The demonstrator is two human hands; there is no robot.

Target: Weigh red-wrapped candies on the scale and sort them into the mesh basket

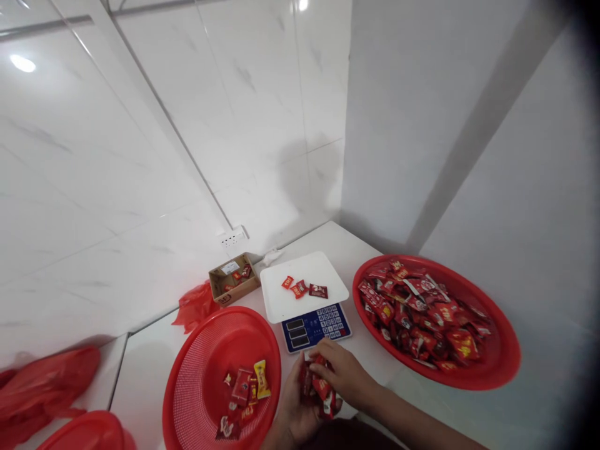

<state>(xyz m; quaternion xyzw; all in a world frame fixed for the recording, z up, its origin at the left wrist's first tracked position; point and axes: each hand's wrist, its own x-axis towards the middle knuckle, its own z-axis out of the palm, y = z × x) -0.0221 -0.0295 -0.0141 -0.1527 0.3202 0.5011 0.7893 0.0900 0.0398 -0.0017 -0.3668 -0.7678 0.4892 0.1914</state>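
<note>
My left hand (295,406) is cupped at the table's near edge, holding a bunch of small red candy packets (323,394). My right hand (344,372) lies over it, its fingers pinching at those packets. Just beyond the hands stands a digital scale (316,328) with a blue keypad. On its white weighing pan (281,303) lie three red packets (302,288). To the left is a red mesh basket (201,375) with a few mixed packets (244,394) at its near side. To the right, a red tray (497,369) is heaped with several red packets (417,309).
A small open cardboard box (233,279) with a few packets stands behind the basket, beside a crumpled red plastic bag (194,306). A wall socket (232,237) sits above it. More red bags (44,384) and another red basket rim (87,431) are at the far left. White walls close in behind and right.
</note>
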